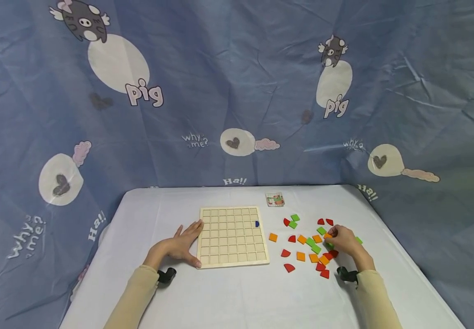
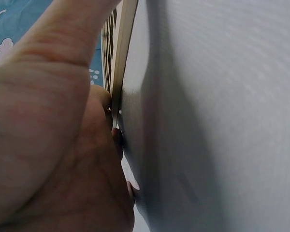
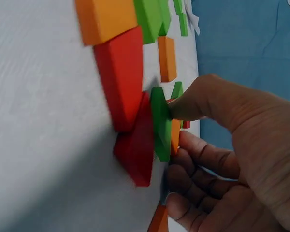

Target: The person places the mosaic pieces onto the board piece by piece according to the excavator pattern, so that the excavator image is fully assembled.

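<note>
In the head view my left hand (image 1: 182,244) lies spread at the left side of a pale wooden grid board (image 1: 233,237), thumb at its near corner, fingertips at its edge. The left wrist view shows the palm (image 2: 48,140) beside the board's edge (image 2: 121,58). One blue piece (image 1: 257,224) sits in a cell at the board's right. My right hand (image 1: 343,241) is among the loose pieces, pinching an orange square piece (image 3: 175,135) between thumb and index finger. A green piece (image 3: 160,125) stands close before the thumb, with red quarter-round pieces (image 3: 122,79) next to it.
Several red, green and orange pieces (image 1: 300,256) lie scattered right of the board. A small clear box (image 1: 275,199) with coloured contents stands behind them on the white-covered table (image 1: 228,297). A blue printed cloth (image 1: 237,91) hangs behind the table.
</note>
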`<action>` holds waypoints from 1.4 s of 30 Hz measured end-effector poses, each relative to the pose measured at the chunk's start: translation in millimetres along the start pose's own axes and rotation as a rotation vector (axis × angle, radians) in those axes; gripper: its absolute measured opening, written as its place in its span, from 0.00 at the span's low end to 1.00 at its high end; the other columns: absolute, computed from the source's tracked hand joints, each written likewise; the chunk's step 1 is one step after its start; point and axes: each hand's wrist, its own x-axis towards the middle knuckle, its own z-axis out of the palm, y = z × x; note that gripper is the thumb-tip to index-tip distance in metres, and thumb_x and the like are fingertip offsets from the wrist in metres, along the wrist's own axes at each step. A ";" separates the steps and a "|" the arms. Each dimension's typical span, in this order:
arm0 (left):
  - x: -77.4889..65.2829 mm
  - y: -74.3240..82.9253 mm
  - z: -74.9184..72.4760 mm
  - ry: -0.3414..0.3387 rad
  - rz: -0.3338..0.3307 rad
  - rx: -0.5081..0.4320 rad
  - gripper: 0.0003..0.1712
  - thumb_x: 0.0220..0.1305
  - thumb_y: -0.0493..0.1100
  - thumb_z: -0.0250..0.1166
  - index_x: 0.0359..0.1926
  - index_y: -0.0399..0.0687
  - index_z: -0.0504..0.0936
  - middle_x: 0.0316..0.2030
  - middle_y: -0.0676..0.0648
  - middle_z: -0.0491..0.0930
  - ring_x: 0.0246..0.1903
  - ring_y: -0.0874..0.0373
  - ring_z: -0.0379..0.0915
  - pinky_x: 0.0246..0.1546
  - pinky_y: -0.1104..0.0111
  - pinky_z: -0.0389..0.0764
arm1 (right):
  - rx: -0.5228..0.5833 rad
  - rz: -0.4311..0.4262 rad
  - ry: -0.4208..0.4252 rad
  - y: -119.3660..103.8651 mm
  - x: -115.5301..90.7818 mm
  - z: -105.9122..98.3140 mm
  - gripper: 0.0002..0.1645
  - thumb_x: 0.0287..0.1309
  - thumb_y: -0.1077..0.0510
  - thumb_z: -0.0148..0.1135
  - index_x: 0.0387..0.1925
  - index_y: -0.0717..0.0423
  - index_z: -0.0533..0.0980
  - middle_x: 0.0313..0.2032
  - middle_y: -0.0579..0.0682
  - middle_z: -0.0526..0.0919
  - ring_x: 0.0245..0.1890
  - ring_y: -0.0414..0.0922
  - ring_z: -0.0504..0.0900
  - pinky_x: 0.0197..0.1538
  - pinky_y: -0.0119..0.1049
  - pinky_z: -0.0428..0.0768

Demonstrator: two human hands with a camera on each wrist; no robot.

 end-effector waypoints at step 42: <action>3.4 -4.0 1.9 -0.011 -0.030 0.002 0.79 0.34 0.69 0.76 0.76 0.40 0.39 0.77 0.43 0.32 0.76 0.46 0.26 0.72 0.42 0.27 | -0.041 -0.666 -0.072 -162.7 20.1 88.8 0.12 0.49 0.57 0.73 0.34 0.54 0.79 0.29 0.44 0.77 0.27 0.36 0.73 0.30 0.26 0.76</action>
